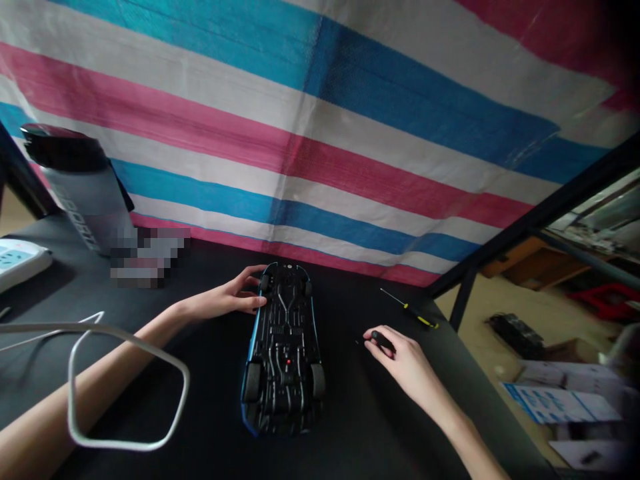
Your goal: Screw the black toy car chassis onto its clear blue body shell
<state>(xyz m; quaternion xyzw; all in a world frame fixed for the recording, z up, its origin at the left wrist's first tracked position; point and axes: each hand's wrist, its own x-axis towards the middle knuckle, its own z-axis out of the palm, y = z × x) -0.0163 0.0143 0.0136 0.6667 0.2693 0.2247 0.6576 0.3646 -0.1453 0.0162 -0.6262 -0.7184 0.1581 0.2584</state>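
Observation:
A model car [287, 333] lies upside down on the black tabletop, its black underside and wheels facing up and a blue body edge showing. My left hand [240, 293] grips the car's left side near the far wheel, thumb and fingers against it. To the right of the car, my right hand [395, 350] is closed on a small black piece [381, 341], partly covered by the fingers, so I cannot make out its kind. A tiny bright speck [357, 342] shows just left of those fingertips. Beyond the right hand rests a screwdriver [420, 317] with a yellow and black handle.
A bottle with a black lid [83, 187] stands at the back left, beside a blurred-out item [155, 257]. At the left edge is a white power strip [23, 260]. A white cable [127, 443] loops over my left forearm. Striped sheeting [300, 147] hangs behind the table.

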